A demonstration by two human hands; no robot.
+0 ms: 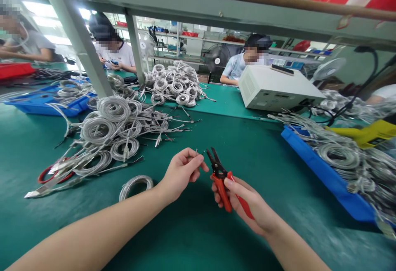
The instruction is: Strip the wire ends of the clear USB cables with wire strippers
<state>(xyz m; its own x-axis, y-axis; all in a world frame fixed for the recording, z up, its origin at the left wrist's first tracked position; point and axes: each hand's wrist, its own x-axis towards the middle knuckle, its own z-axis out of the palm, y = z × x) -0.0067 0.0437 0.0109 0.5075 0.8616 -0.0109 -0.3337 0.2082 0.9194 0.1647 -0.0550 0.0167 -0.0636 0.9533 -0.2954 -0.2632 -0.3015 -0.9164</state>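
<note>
Your right hand (247, 205), lower centre of the frame, grips the red-handled wire stripper with black jaws (223, 180); fingers wrapped round the handles, jaws parted and pointing up-left. Your left hand (182, 172), just left of it, pinches the thin bare end of a wire (196, 152) between thumb and forefinger, other fingers curled in. Wire tip sits close to the stripper jaws, not touching as far as you can see; the tip is tiny and hard to make out. A small coil of silvery braided cable (135, 185) lies on the green bench mat (256, 147) beside your left wrist; whether it joins the pinched wire is hidden by the hand. Big heap of the same silvery coils (114, 130) at left centre. Blue plastic tray (328, 178) of more coils at right, cut off by the frame edge and blurred. White box-shaped instrument (275, 89) upper right of centre.
</note>
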